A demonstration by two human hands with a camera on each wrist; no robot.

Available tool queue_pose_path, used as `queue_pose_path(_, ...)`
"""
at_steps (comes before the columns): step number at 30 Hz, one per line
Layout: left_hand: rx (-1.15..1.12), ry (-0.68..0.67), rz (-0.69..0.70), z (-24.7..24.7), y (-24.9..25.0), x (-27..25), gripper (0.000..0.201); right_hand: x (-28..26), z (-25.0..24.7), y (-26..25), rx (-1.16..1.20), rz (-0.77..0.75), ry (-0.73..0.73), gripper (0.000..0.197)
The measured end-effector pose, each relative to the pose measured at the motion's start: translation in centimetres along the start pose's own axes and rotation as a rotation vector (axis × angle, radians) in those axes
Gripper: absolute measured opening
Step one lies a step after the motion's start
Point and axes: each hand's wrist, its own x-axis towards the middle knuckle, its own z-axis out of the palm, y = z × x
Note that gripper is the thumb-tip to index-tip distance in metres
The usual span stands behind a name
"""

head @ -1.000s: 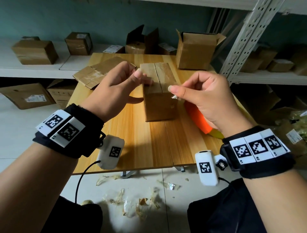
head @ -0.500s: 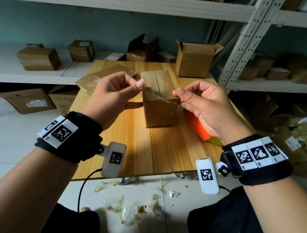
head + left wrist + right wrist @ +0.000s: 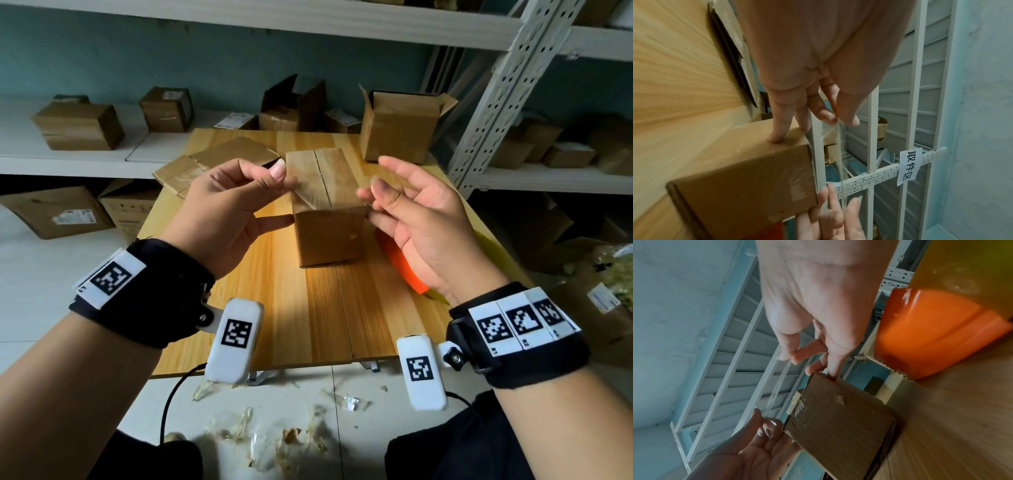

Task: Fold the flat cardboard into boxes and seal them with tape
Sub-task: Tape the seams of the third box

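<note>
Pinching one end of a clear tape strip (image 3: pixel 839 155) between thumb and finger, the left hand (image 3: pixel 219 219) also pokes a straight finger against the left side of the folded cardboard box (image 3: pixel 325 209), while the right hand (image 3: pixel 414 222) pinches the other end and touches the box's right side. Stretched between both hands, the strip hangs just above the box top, near its close edge. That box stands in the middle of the wooden table (image 3: pixel 329 308), with an orange tape dispenser (image 3: pixel 931 334) just to its right, flat cardboard (image 3: pixel 212 164) at the far left and an open box (image 3: pixel 397 126) at the far right.

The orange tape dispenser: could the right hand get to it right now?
Probably yes. The dispenser lies on the table just under the right hand, nothing between, but that hand is pinching the tape strip first.
</note>
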Motion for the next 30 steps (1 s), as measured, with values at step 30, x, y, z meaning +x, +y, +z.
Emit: queue_pose_path(30, -0.294, 0.082, -0.033, -1.2, -2.9, 0.8, 0.015, -0.2, 1.6, 0.9, 0.112, 0.071, 0.156, 0.022)
